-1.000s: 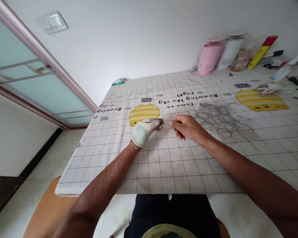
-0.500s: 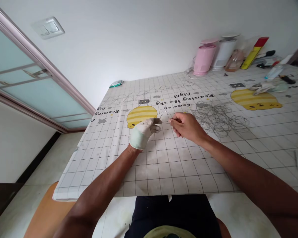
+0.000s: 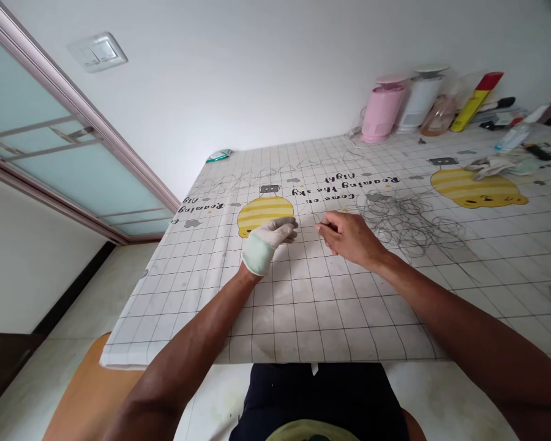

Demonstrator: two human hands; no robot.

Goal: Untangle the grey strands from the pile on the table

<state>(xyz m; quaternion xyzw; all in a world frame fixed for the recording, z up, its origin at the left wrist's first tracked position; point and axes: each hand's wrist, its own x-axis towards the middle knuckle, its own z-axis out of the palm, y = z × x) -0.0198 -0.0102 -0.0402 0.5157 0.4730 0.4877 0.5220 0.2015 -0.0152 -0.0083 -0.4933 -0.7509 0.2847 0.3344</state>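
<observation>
My left hand (image 3: pixel 270 239), in a pale work glove, is held over the printed tablecloth with its fingers closed in a pinch on thin wire. My bare right hand (image 3: pixel 349 237) faces it a short way to the right, thumb and forefinger pressed together on the wire. The strand between them is so fine that it barely shows. Just beyond my right hand lies a loose tangle of grey wire (image 3: pixel 413 223). A row of thin bent wire pieces (image 3: pixel 298 166) stretches along the far side of the cloth.
At the back right stand a pink cylindrical device (image 3: pixel 383 113), a white one (image 3: pixel 417 101), a bottle (image 3: pixel 438 116) and a yellow-red can (image 3: pixel 476 103). Another glove (image 3: pixel 496 165) lies near them. A green-white packet (image 3: pixel 219 155) sits at the far left corner.
My hands stay close together with slight finger movement. The wire loop between them shows less clearly now. The whole view has shifted slightly.
</observation>
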